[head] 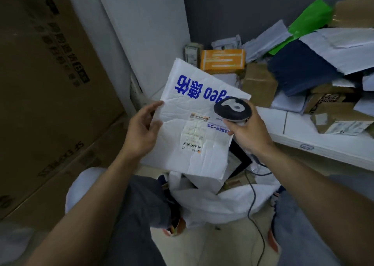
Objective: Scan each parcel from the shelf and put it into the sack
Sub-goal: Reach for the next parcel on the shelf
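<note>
A white padded parcel [192, 95] with blue lettering and a barcode label faces me at the centre. My left hand [142, 129] holds its left edge, thumb on the front. My right hand [248, 131] grips a dark round-headed barcode scanner [232, 108] whose head hangs over the parcel's right edge. Its cable [254, 195] trails down to the floor. Below the parcel, between my knees, stands the white sack [218, 203], mouth open, with parcels inside. The white shelf [315, 142] at right carries a heap of parcels.
Large brown cartons [46, 83] stand stacked at the left beside a white upright panel [141, 32]. On the shelf lie an orange box [223, 60], brown boxes [259, 83], a dark blue bag [303, 67], a green bag [309, 17] and grey mailers. My legs flank the sack.
</note>
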